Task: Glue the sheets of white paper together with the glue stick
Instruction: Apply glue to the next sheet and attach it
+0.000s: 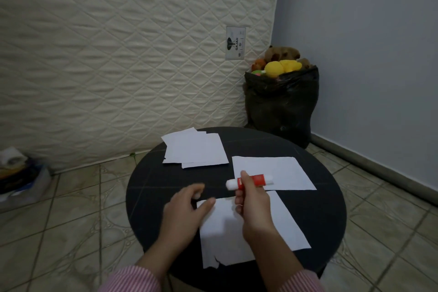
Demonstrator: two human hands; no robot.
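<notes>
Glue stick (251, 181) gripped in right hand (254, 211); left hand (184, 211) spread, fingers relaxed, over near sheet (279, 223). Sheets apart, nothing joined yet; gluing and pressing tbd.

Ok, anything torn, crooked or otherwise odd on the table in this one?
Yes: the nearest sheet has a ragged, torn bottom-left corner with small notches. The stack of sheets at the far left is fanned unevenly. Otherwise nothing stands out; the right hand holds the glue stick.
</notes>
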